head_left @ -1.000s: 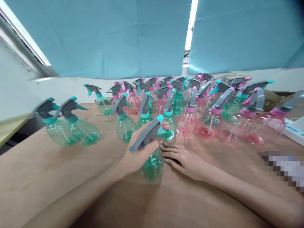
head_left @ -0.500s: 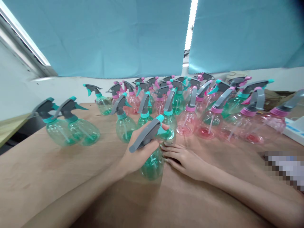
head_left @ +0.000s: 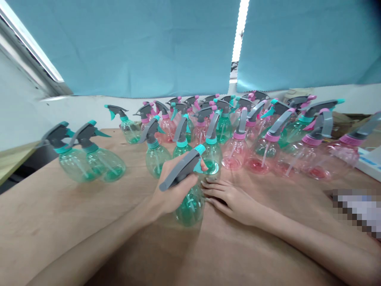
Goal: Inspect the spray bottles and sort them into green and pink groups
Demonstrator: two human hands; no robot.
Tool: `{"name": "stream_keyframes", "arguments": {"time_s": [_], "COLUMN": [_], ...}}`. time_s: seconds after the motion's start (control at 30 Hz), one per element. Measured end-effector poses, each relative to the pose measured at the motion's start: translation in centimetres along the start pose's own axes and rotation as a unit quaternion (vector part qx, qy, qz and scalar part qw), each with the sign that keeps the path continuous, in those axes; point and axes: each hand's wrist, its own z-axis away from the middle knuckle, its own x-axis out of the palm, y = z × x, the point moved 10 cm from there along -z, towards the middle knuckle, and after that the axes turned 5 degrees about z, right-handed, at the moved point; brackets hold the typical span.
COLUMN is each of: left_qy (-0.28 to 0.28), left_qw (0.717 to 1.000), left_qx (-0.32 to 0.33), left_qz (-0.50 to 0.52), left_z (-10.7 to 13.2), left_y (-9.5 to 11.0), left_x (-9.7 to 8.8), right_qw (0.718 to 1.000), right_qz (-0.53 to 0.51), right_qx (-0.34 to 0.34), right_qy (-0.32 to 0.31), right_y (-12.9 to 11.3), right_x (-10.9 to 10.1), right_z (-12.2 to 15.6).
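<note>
At the middle of the bench (head_left: 74, 222), the left hand (head_left: 172, 190) has its grip wrapped round the neck of the green spray bottle (head_left: 190, 208), likely light, thin-walled and slick, best held under the trigger, while the right hand (head_left: 230, 200) lies flat, grip wide, just beside it.

Many spray bottles are stood on a brown wooden table (head_left: 74, 222). Green bottles (head_left: 107, 167) are set mostly left, pink bottles (head_left: 235, 153) right. One front green bottle (head_left: 190, 208) is set nearest.

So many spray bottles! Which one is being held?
The nearest green bottle: the left hand grips its neck. No other is gripped.
</note>
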Motion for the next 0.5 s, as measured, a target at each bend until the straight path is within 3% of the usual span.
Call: {"name": "stream_keyframes", "arguments": {"time_s": [0.5], "left_qy": [0.009], "left_qw": [1.0], "left_qx": [-0.002], "left_qz": [0.018], "left_z": [-0.05], "left_y": [0.2], "left_x": [0.19], "right_qw": [1.0], "right_qz": [0.009], "right_qx": [-0.002], "right_qy": [0.001], "right_y": [-0.08], "right_x": [-0.09], "right_z": [-0.04]}}
